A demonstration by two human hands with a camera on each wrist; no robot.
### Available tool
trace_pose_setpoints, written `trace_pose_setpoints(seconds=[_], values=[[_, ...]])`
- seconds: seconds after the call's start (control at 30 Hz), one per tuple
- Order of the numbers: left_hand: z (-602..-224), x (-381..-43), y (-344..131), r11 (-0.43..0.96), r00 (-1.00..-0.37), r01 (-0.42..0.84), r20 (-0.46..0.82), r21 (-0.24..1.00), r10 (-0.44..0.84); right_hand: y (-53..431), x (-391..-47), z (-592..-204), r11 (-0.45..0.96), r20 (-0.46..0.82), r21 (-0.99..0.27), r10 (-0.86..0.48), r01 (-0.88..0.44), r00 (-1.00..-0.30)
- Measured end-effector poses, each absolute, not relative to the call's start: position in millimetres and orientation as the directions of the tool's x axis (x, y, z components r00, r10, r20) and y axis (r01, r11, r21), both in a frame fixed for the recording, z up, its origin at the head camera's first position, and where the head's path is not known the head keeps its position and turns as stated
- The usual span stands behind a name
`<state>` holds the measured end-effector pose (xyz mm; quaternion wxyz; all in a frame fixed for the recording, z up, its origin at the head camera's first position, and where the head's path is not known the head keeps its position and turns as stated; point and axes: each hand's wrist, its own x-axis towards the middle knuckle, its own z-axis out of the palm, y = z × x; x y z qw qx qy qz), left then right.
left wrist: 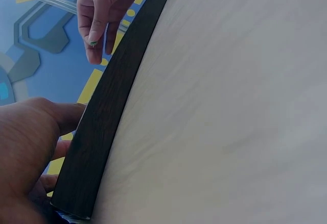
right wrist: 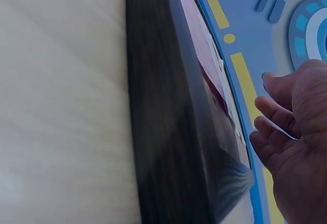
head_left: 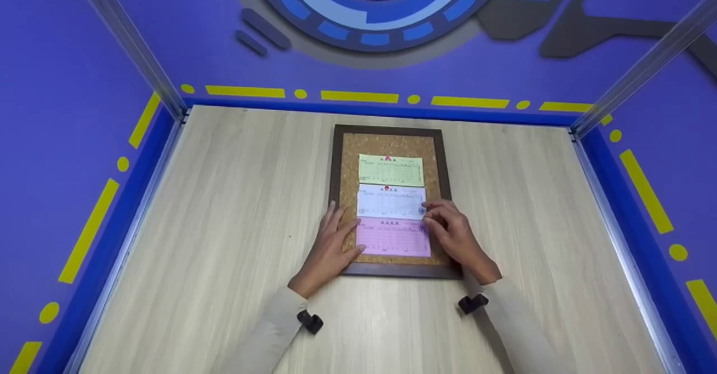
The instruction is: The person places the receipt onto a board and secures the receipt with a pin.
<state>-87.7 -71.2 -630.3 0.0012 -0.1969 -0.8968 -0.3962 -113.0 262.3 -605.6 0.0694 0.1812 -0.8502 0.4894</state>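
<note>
A cork board [head_left: 350, 167] in a dark brown frame [left wrist: 110, 94] lies on the table. Down its middle run a green printed slip [head_left: 391, 172], a pale blue one [head_left: 390, 203] and a pink one [head_left: 392, 239]. A red pin [head_left: 386, 187] sits at the top of the blue slip, and a pinkish-red pin [head_left: 387, 158] at the top of the green. My left hand [head_left: 330, 245] rests over the board's left side, thumb and a fingertip on the pink slip's left edge. My right hand [head_left: 458, 237], above the right side, pinches a small green pushpin [left wrist: 93, 44], its metal point showing.
The wood-grain table [head_left: 241, 206] extends around the board. Blue panels with yellow markings [head_left: 358, 97] wall in the back and sides, and metal posts [head_left: 129, 43] stand at the corners. Both sleeves carry small black wrist devices [head_left: 310, 322].
</note>
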Motion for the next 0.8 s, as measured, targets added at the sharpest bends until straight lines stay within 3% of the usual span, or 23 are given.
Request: trace_pose_setpoints(seconds=[0.8], values=[[-630, -87, -71, 0.595, -0.920, 0.365, 0.177, 0.717, 0.350, 238, -121, -610, 0.457, 0.305, -0.788, -0.295, -0.414, -0.906]])
